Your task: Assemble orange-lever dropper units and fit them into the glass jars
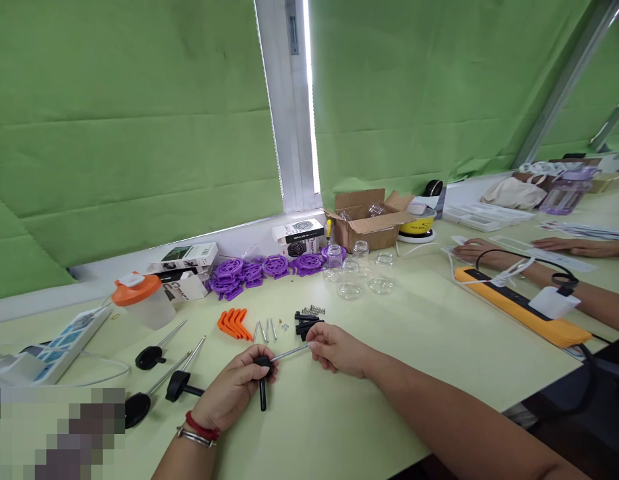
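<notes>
My left hand (235,381) is closed around a black plastic piece (262,395) with a short stem pointing down. A thin metal rod (290,351) runs out of this piece to the right. The rod's far end is pinched between the fingertips of my right hand (336,350), which partly hide it. Just beyond my hands lie orange bent pieces (234,324), loose metal pins (264,331), black cylindrical parts (306,324) and small springs (314,310). To the left rest black caps with long metal rods, one black cap (148,358) lying farthest back.
Purple plastic discs (276,266), several glass jars (382,275) and an open cardboard box (372,223) stand along the back. An orange-lidded cup (144,303) and a white power strip (72,343) are left. Another person's hands (476,251) lie beyond an orange power strip (519,307).
</notes>
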Motion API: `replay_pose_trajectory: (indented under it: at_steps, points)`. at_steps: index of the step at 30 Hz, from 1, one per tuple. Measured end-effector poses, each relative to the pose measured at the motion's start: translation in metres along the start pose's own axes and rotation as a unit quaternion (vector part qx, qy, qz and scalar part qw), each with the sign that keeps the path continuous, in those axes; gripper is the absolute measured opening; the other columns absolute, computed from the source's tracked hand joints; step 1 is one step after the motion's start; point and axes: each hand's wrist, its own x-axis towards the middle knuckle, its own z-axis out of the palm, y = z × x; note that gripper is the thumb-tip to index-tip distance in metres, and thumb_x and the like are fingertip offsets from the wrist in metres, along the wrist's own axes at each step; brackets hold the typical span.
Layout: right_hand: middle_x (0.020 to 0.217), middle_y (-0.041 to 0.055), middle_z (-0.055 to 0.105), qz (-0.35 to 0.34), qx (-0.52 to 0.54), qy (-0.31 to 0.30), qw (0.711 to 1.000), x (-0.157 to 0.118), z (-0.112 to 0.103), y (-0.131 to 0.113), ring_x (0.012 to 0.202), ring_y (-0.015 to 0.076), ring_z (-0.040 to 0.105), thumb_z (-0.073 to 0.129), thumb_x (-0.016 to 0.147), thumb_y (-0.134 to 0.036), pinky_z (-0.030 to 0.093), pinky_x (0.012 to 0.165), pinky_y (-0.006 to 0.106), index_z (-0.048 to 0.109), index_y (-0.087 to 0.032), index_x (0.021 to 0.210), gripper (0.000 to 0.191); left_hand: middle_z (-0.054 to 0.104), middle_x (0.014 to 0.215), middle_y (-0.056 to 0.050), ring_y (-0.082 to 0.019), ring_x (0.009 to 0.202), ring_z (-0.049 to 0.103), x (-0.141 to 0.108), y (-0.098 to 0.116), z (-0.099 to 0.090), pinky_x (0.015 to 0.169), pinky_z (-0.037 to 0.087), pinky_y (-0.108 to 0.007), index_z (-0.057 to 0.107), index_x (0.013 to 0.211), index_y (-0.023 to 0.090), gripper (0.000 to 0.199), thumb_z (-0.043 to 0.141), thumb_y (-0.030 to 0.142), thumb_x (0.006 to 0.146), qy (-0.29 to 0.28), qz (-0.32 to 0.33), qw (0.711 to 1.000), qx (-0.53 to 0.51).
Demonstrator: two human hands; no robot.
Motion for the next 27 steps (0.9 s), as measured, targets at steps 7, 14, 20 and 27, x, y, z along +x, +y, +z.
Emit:
replay_pose_trajectory:
  at_steps: [7,14,20,27]
  points:
    - [0.072,-0.0035,0.054,-0.010,-0.004,-0.014,1.000,0.0019,-0.0016,0.0041,0.050,0.0062,0.047,0.048,0.085,-0.023,0.035,0.041,0.017,0.044,-0.021,0.089,0.006,0.061,0.079,-0.003,-0.015,0.074,0.057,-0.0010,0.0008,0.0013,0.073,0.041,-0.026,0.058,0.085,0.017,0.013,0.057,0.011,0.073,0.003,-0.003,1.000,-0.002]
    - [0.070,-0.0031,0.053,-0.001,-0.009,-0.011,1.000,-0.0003,0.0006,-0.0017,0.049,0.0061,0.045,0.045,0.087,-0.024,0.035,0.040,0.017,0.044,-0.019,0.085,0.005,0.062,0.081,-0.003,-0.015,0.076,0.057,-0.0006,0.0005,0.0007,0.074,0.042,-0.026,0.059,0.085,0.017,0.014,0.058,0.011,0.073,0.002,-0.002,1.000,-0.002]
    - [0.069,-0.0035,0.053,0.003,-0.011,-0.010,1.000,-0.0007,0.0003,-0.0026,0.048,0.0057,0.045,0.047,0.085,-0.027,0.035,0.040,0.017,0.045,-0.019,0.085,0.008,0.061,0.081,-0.003,-0.015,0.075,0.057,-0.0017,0.0019,0.0020,0.073,0.042,-0.026,0.060,0.084,0.017,0.013,0.059,0.013,0.071,0.002,0.002,1.000,-0.004]
    - [0.065,-0.0044,0.051,0.004,0.002,-0.003,1.000,0.0004,0.0005,-0.0013,0.047,0.0051,0.045,0.051,0.082,-0.027,0.033,0.040,0.015,0.046,-0.019,0.082,0.009,0.062,0.080,-0.003,-0.015,0.074,0.057,-0.0017,0.0019,0.0018,0.073,0.042,-0.026,0.060,0.084,0.016,0.013,0.058,0.011,0.072,-0.004,0.003,1.000,-0.006]
